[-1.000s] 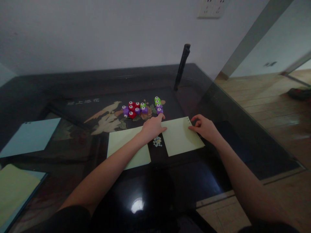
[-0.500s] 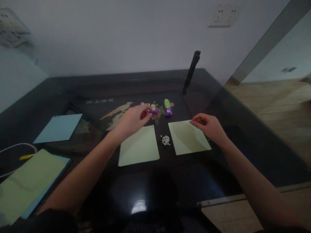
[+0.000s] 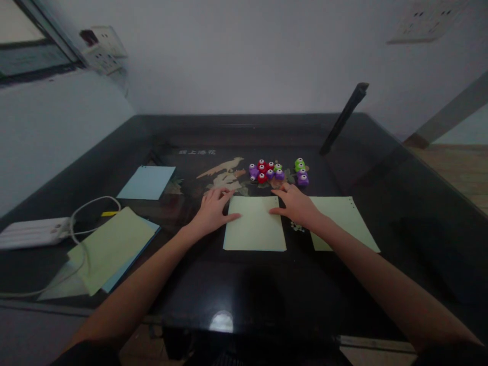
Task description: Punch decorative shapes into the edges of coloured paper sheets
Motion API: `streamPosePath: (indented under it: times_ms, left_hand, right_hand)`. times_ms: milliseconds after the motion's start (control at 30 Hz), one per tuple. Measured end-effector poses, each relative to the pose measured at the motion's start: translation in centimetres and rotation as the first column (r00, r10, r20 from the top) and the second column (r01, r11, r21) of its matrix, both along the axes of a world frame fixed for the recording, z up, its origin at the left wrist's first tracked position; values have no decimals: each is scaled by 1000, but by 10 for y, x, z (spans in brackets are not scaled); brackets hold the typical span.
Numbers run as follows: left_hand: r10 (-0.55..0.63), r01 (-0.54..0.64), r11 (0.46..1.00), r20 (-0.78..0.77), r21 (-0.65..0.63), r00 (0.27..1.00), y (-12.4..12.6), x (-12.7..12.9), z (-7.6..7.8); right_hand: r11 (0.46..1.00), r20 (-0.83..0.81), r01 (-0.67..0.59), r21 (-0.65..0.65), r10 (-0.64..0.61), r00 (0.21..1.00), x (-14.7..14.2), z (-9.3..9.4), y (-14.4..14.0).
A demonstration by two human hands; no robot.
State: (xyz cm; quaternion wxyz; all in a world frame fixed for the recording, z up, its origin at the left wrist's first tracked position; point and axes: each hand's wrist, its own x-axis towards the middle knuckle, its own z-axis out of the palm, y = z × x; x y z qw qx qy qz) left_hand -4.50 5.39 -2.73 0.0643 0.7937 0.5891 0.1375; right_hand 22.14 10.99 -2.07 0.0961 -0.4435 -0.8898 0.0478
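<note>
Likely a white power strip [image 3: 34, 232], pale cable [image 3: 101, 197], tilted black rod [image 3: 344, 119]

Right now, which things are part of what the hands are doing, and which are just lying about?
Seems part of it:
middle pale paper, left hand and right hand at its sides
maybe the right pale paper and tiny pieces

Probably just lying about:
eyeball toys
blue sheet
white block with cable
black rod

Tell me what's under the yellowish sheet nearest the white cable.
Blue paper shows along the right-hand edge of the yellowish sheet. The rest beneath is covered, so how many sheets lie there cannot be told.
</note>
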Motion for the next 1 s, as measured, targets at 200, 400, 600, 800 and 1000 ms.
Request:
streamPosePath:
  times_ms: [200, 400, 600, 800, 1000]
  left_hand:
    - [-52, 52, 999, -10, -9, 999, -1, 0, 3]
    - [-55, 54, 998, 41, 19, 998, -4, 2, 6]
    - [-26, 18, 998, 163, 52, 986, -4, 2, 4]
    - [79, -78, 997, 428, -22, 900, -4, 3, 14]
    - [72, -68, 997, 464, -26, 883, -2, 6, 14]
  right_hand:
    - [999, 34, 17, 35, -19, 999, 4, 0, -7]
    - [999, -120, 33, 24, -30, 992, 4, 0, -12]
    - [993, -336, 47, -106, -81, 938, 4, 5, -9]
    - [963, -499, 7, -269, -146, 854, 12, 19, -2]
    - [948, -490, 35, -315, -194, 850, 13, 23, 0]
